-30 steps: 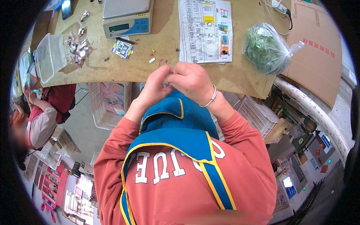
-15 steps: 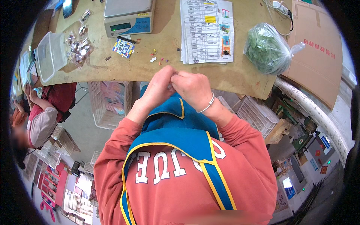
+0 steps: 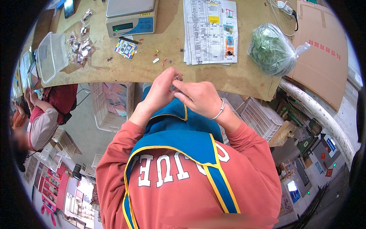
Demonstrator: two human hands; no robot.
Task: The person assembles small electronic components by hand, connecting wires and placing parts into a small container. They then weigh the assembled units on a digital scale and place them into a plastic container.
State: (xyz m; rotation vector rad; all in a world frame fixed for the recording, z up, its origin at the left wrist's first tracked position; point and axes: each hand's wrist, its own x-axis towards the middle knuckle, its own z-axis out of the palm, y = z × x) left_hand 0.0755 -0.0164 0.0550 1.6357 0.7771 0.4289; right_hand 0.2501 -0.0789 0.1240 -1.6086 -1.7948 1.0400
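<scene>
My left hand [image 3: 162, 91] is closed around a small, clear, shiny piece [image 3: 174, 87] at the table's near edge; most of it is hidden by the fingers, and its kind does not show. From the other side my right hand [image 3: 200, 98], with a bangle at the wrist, brings its bent thumb and forefinger together at the same piece. Just beyond the hands, a small white piece [image 3: 156, 60] and several tiny coloured bits [image 3: 164, 62] lie on the table [image 3: 141, 72].
Small shiny packets [image 3: 82, 51] and a clear plastic tub [image 3: 51, 57] stand left, by a digital scale [image 3: 131, 23] and a printed card [image 3: 126, 49]. Paper sheets [image 3: 206, 42] and a knotted bag of green pieces [image 3: 270, 49] lie right. Below is a crate [image 3: 100, 110]; another person [image 3: 44, 122] sits left.
My right hand has shifted slightly right and down, opening a small gap from the left hand where the clear piece shows more. The left hand stays nearly in place.
</scene>
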